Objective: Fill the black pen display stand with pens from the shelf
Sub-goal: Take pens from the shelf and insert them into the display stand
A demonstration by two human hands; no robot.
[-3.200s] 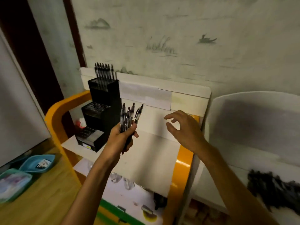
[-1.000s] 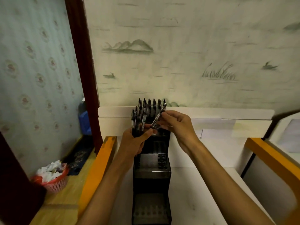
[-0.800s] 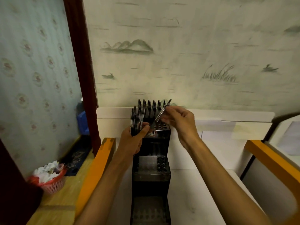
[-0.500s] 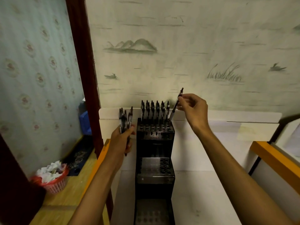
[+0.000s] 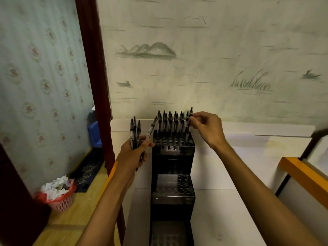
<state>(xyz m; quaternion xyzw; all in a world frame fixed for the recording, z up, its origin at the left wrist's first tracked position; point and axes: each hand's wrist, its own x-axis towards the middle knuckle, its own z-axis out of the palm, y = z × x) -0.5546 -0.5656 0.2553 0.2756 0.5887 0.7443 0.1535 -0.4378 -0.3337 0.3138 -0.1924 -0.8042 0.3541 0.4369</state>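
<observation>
**Top tier partly filled, two lower tiers still bare**

At centre frame the black pen display stand stood on the white shelf, stepping down in three tiers toward the bottom edge. The back rows of the top tier held standing pens; its front holes showed open. The middle and bottom tiers appeared to hold no pens at all, so most of the filling seemingly remained.

The right hand, right of the stand's top, pinched one pen between thumb and fingertips at the right end of the rows, its tip down at a hole; whether it was seated could not be told. The left hand, just left of the stand, had its fingers curled round a bundle of pens, clicker ends up, one leaning toward the stand.
</observation>
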